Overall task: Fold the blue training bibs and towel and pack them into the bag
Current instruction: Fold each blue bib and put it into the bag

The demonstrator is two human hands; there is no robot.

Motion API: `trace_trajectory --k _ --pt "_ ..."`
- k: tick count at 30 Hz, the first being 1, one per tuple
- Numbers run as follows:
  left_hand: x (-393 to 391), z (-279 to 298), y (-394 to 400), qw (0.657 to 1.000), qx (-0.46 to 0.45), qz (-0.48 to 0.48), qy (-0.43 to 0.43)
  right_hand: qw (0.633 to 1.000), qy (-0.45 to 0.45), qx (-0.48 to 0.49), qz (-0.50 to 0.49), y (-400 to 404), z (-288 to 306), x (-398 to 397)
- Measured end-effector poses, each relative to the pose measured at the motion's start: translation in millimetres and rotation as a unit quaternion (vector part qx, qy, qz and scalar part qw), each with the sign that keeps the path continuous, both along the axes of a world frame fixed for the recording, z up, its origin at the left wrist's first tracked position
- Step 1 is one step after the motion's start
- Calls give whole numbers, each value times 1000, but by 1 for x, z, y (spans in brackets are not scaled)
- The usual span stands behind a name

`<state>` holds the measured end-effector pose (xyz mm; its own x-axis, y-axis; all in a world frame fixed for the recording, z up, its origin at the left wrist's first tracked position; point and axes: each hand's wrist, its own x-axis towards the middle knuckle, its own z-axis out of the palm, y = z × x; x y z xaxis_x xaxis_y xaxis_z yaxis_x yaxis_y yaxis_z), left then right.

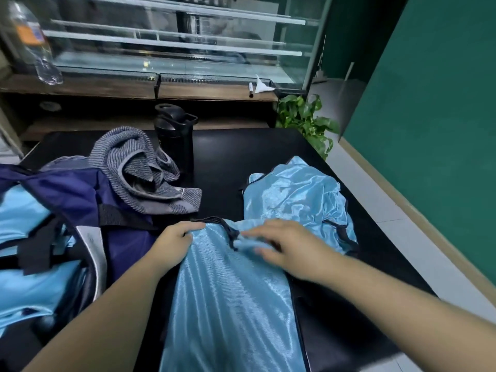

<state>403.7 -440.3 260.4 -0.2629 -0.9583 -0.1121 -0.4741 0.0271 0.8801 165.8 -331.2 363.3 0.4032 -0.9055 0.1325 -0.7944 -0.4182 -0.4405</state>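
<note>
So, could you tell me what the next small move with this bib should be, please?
Probably fold the far end toward you: the bib lies in a long flat strip, the left hand grips its far corner, and the right hand rests on that edge.

One wide-angle view, worn on the head, looks forward and steeply down along both forearms onto the black worktop [241, 157]. It sits close: the hands [284, 248] fill the lower middle, and straight lines bow toward the edges. Farther off, a glass case [174, 44] spans the top and a green wall [442, 130] the right.
</note>
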Motion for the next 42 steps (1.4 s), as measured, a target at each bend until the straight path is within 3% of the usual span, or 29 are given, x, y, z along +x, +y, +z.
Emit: trace_trajectory --k 7,10,13,15,18,20,25,28,32,37,42 --pt "2 -2 -1 1000 21 -5 8 991 111 73 9 28 -34 7" --pt "2 1 1 1000 12 -10 5 981 -27 51 -186 8 -43 -17" --pt "0 6 4 1000 15 -8 13 898 -199 129 -371 -14 -45 -34" --pt "-1 8 5 1000 19 -4 12 874 -213 244 -363 -21 -44 -33" --pt "-1 8 5 1000 13 -12 1 881 -149 326 -309 -29 -37 -27" --pt "1 5 3 1000 13 -13 4 880 -139 333 -308 -37 -39 -27" --pt "-1 5 3 1000 25 -3 -3 854 -215 310 -359 -36 -45 -26" --pt "-2 8 3 1000 8 2 -4 856 -181 336 -350 -27 -39 -21" --pt "-7 17 8 998 48 30 27 850 -132 386 -333 -22 -34 -18" --pt "-9 41 3 978 101 66 -170 844 -138 387 -344 -21 -35 -13" --pt "-14 47 10 961 189 92 -180 830 -166 388 -365 -26 -38 -14"
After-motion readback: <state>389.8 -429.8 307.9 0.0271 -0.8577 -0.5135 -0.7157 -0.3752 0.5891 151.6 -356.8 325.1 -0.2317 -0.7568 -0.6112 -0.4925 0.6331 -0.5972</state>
